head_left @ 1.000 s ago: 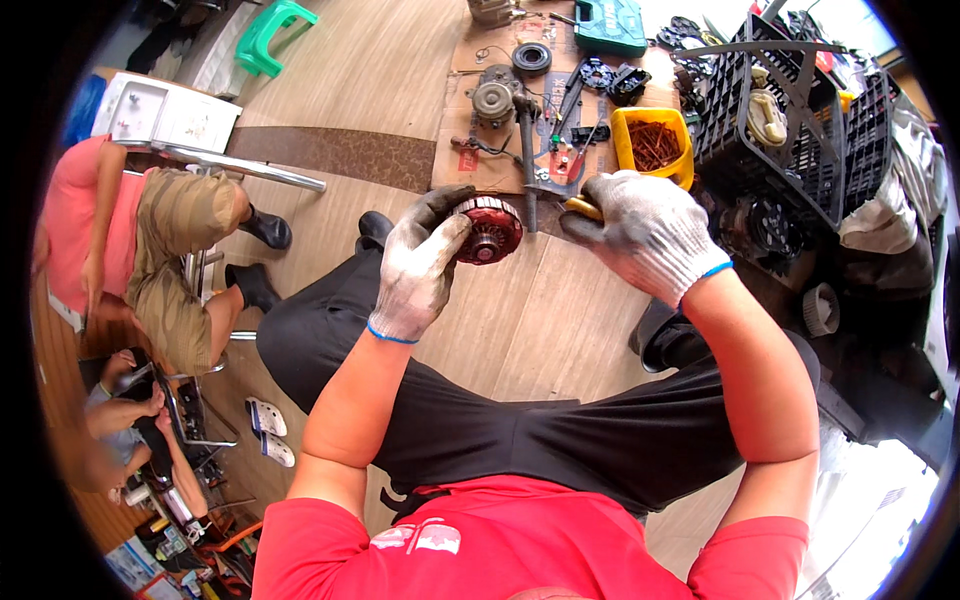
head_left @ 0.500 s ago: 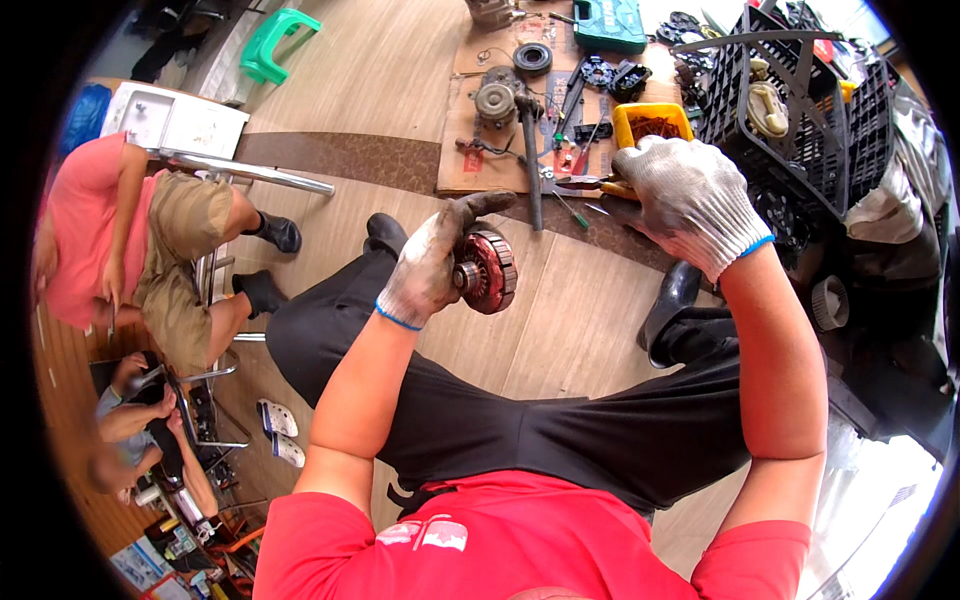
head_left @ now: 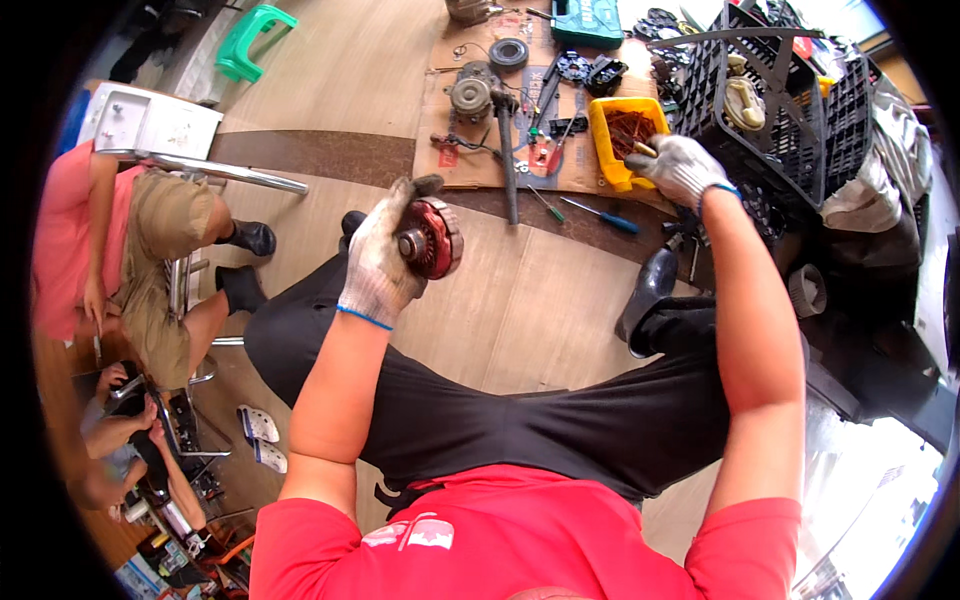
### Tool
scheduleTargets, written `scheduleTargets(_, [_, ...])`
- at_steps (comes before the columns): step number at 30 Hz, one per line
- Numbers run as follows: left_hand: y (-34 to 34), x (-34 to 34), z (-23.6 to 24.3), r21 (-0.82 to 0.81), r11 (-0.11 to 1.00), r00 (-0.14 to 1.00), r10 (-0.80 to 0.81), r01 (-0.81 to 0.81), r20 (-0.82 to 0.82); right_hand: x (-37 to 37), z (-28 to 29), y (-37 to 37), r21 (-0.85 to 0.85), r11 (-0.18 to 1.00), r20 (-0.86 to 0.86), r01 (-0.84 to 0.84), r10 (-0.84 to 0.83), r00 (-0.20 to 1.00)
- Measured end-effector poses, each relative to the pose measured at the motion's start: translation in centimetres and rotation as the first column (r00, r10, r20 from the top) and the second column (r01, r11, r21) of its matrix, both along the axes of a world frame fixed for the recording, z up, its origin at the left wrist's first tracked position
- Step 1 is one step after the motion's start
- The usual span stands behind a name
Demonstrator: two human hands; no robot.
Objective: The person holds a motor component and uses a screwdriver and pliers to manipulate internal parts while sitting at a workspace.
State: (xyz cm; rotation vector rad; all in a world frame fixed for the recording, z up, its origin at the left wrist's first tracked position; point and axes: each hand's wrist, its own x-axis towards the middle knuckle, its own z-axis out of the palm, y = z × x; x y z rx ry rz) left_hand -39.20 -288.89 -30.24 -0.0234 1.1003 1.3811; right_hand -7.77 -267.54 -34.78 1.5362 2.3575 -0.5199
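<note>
My left hand point(head_left: 383, 262), in a grey work glove, grips a round red motor part point(head_left: 432, 238) with a metal hub, held up above my lap. My right hand point(head_left: 677, 166), also gloved, reaches far forward to the yellow bin point(head_left: 612, 150) of rusty small parts and pinches a thin tool or piece over its rim; what it holds is too small to name. A blue-handled screwdriver point(head_left: 602, 217) lies on the floor between both hands.
A cardboard sheet point(head_left: 470, 170) on the wooden floor carries metal parts, a hammer-like tool point(head_left: 507, 150) and small tools. A black plastic crate point(head_left: 770, 100) stands right. Another person in a pink shirt point(head_left: 65, 230) sits left beside a white box point(head_left: 150, 125). A green stool point(head_left: 255, 40) stands far back.
My right hand left the red part and moved forward and right to the yellow bin. My left hand kept the red part and turned it.
</note>
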Motion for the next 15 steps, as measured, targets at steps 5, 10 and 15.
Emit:
scheduleTargets(5, [-0.2, 0.4, -0.1, 0.01, 0.999, 0.991, 0.044, -0.043, -0.13, 3.9, -12.3, -2.8, -0.304, 0.934, 0.232, 0.189, -0.12, 0.965])
scheduleTargets(10, [-1.1, -0.1, -3.2, 0.044, 0.981, 0.825, -0.136, 0.191, -0.548, 0.0, -16.3, -3.4, -0.318, 0.874, 0.238, 0.367, -0.301, 0.923])
scheduleTargets(15, [-0.4, 0.9, -1.5, -0.038, 0.977, 0.839, -0.201, 0.211, -0.506, -1.9, -16.5, -1.8, 0.001, 0.788, 0.133, 0.616, -0.61, 0.781])
